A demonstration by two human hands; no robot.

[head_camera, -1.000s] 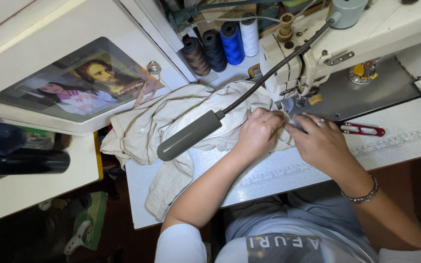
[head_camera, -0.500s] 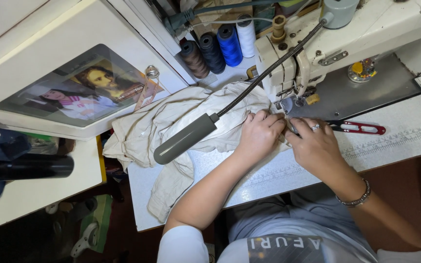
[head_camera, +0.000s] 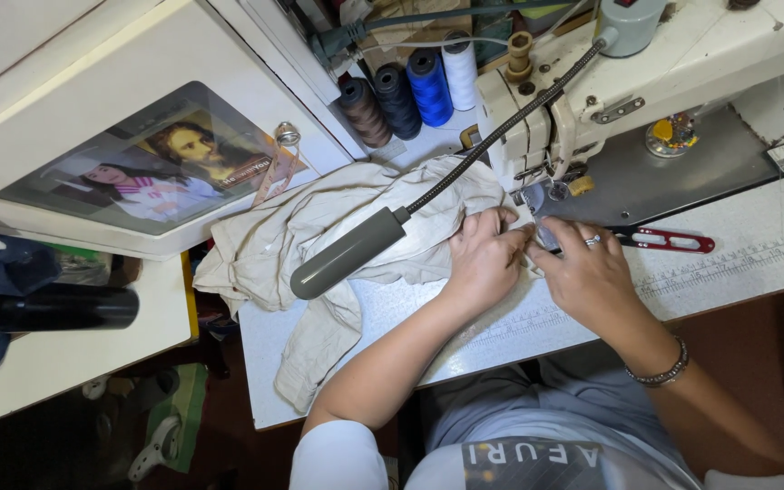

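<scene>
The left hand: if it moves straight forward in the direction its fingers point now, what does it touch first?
The left hand lies on the beige cloth, fingers pointing toward the needle area of the sewing machine. Going straight on, it would probably first meet the presser foot there, though depth is hard to judge.

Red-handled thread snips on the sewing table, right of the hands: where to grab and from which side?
Probably take the thread snips by the red looped handle at the right end, coming from above and from the right. They lie flat on the table, handle clear of everything, while the blade end points left and sits right beside the right hand near the machine's needle area.
</scene>
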